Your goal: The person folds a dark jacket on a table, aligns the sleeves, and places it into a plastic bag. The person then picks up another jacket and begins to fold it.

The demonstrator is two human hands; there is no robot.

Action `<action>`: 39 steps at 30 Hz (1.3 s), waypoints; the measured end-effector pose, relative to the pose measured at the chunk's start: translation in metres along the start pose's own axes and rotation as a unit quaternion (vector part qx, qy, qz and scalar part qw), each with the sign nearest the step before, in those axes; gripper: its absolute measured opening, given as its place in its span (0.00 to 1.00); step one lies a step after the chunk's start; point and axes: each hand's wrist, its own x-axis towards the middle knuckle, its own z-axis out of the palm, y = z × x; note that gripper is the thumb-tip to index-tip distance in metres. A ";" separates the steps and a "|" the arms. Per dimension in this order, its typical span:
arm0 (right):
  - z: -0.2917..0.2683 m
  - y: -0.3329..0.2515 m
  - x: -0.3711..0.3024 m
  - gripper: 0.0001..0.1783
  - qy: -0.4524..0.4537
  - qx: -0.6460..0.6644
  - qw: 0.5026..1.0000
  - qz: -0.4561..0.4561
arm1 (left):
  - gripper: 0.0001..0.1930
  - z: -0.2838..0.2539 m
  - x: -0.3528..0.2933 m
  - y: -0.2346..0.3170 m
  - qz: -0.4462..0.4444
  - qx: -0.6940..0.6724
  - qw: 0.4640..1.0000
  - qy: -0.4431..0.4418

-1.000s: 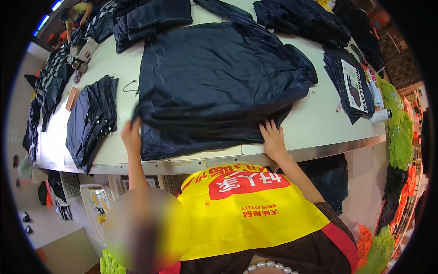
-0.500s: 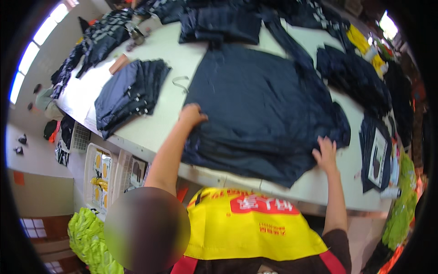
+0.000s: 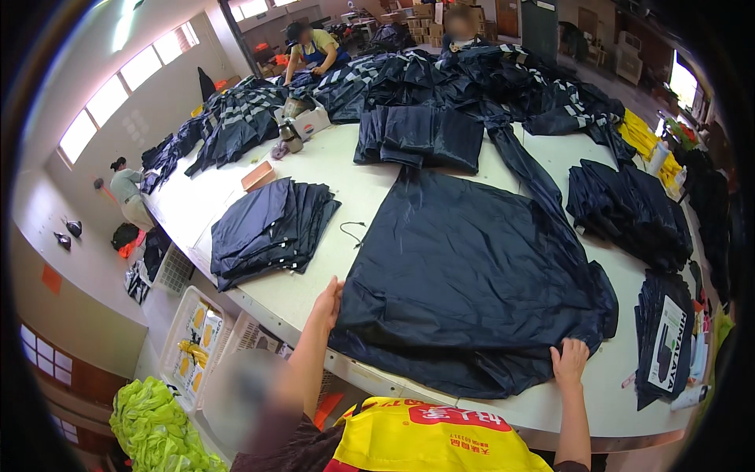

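Note:
A large dark navy garment (image 3: 464, 267) of thin, smooth cloth lies spread and creased on the white table (image 3: 472, 409). Its left edge is pinched in my left hand (image 3: 330, 303), whose fingertips are partly hidden. Over at the lower right corner, the fingers of my right hand (image 3: 569, 360) are curled onto the fabric. Left of the garment rests a stack of folded dark pieces (image 3: 271, 228), with a thin black cord (image 3: 353, 230) between. A folded dark bundle (image 3: 421, 138) touches the garment's far edge. One long dark strip of cloth (image 3: 528, 169) runs beside it.
More dark bundles (image 3: 625, 212) and flat packages with a printed label (image 3: 668, 338) occupy the table's right side. Reflective-striped garments (image 3: 409, 82) heap along the far edge. Two co-workers (image 3: 318, 51) stand behind them. A white crate (image 3: 197, 346) stands below, at left.
The view has tilted up, showing the far heap and co-workers. My right hand's fingers, spread earlier, are now curled on the cloth. My left hand has moved down along the garment's left edge.

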 end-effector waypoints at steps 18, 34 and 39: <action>0.026 -0.072 -0.037 0.51 -0.151 -0.065 0.985 -0.041 | 0.12 -0.044 -0.025 -0.072 0.308 0.705 0.613 0.176; 0.037 -0.038 -0.062 0.26 -0.042 -0.055 0.954 -0.291 | 0.30 -0.071 -0.060 -0.033 0.372 0.760 0.524 -0.095; 0.014 -0.046 -0.063 0.30 -0.129 -0.007 0.956 -0.263 | 0.20 -0.066 -0.063 -0.027 0.353 0.708 0.607 -0.080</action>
